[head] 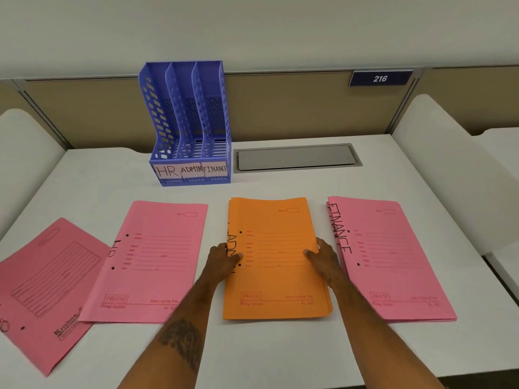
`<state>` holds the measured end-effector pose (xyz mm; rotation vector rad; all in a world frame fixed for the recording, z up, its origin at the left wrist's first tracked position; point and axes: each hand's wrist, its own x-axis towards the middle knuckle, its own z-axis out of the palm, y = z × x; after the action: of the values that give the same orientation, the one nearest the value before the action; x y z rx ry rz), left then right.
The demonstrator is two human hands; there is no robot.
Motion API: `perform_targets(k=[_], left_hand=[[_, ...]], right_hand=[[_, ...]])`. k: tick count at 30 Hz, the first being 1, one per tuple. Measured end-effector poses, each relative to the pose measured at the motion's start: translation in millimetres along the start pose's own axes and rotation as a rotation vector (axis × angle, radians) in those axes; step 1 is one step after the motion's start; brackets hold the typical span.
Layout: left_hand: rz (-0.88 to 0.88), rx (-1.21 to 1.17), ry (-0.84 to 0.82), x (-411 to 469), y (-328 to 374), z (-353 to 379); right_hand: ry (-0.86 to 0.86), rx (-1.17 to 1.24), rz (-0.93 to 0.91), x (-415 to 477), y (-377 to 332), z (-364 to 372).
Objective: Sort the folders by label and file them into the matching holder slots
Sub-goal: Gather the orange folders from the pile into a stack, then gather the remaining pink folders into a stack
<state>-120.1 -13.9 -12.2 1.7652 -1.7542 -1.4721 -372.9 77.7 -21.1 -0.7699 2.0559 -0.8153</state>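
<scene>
An orange folder stack (pixel 276 279) marked ADMIN lies in the middle of the table. My left hand (pixel 223 259) grips its left edge and my right hand (pixel 323 258) grips its right edge. A pink folder (pixel 157 265) marked HR lies to the left, and a pink stack (pixel 390 265) marked FINANCE lies to the right. Another pink folder (pixel 42 293) sits tilted at the far left, partly under the HR folder. The blue holder (pixel 191 127) stands at the back with three slots labelled HR, ADMIN, FINANCE, and nothing shows in them.
A grey cable hatch (pixel 296 158) is set into the white table (pixel 280 352) right of the holder. A beige partition with a sign reading 216 (pixel 379 78) runs behind. White dividers (pixel 438 153) flank both sides of the desk.
</scene>
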Motion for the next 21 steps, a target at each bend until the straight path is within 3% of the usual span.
perform_targets(k=[11,14,21], left_hand=[[-0.034,0.111,-0.001,9,-3,1],[-0.027,0.172,0.050,6,-3,-6],[0.192,0.728,0.252,-12,-18,-46]], right_hand=[[0.086,-0.204,-0.006,-1,-1,5],[0.120,-0.380,-0.002,-5,-3,9],[0.178,-0.828,-0.354,-16,-32,25]])
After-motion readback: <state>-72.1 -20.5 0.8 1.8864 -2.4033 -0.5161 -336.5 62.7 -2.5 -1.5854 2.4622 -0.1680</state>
